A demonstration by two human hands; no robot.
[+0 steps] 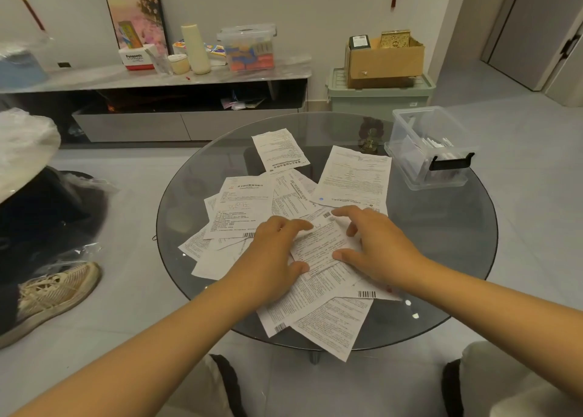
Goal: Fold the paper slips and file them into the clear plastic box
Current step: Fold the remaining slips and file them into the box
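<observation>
Several printed paper slips lie scattered and overlapping on a round glass table (220, 164). One slip (321, 243) lies on top of the pile between my hands. My left hand (277, 252) rests on its left edge, thumb and forefinger spread along the paper. My right hand (375, 243) rests on its right edge, forefinger stretched to the top corner and thumb on the lower part. A clear plastic box (432, 146) with a black latch stands at the table's far right and holds several folded slips.
Loose slips (280, 150), (356, 173), (243, 208) spread toward the table's far side. A low TV cabinet (157, 79) with clutter runs along the wall. A green bin (378, 94) carries a cardboard box. A shoe (53, 293) and bags lie on the floor at left.
</observation>
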